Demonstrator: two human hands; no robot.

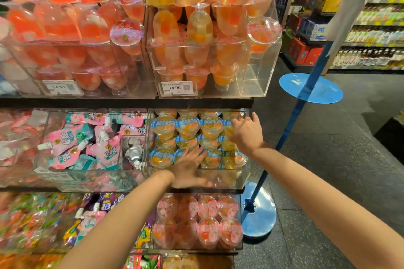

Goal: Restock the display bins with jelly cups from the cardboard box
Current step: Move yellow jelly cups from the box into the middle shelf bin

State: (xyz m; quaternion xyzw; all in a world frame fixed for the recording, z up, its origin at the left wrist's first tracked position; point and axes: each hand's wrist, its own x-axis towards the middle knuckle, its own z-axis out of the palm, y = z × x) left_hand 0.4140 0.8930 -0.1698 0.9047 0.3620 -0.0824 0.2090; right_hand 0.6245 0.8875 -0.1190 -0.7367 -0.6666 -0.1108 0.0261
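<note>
Blue-lidded jelly cups [188, 125] with orange fruit fill a clear acrylic bin [244, 178] on the middle shelf, right side. My left hand [188, 167] lies flat with fingers spread on the front row of cups. My right hand [246, 131] reaches into the bin's right end, fingers curled over the cups there; whether it grips one is hidden. One shelf lower, a bin holds pink-lidded jelly cups [206, 223]. No cardboard box is in view.
The top shelf carries tall goblet-shaped jellies [200, 28] in clear bins with 14.90 price tags [177, 88]. Pink drink pouches [87, 144] fill the bin to the left. A blue stanchion pole [293, 116] with a round metal base [260, 209] stands right of the shelf.
</note>
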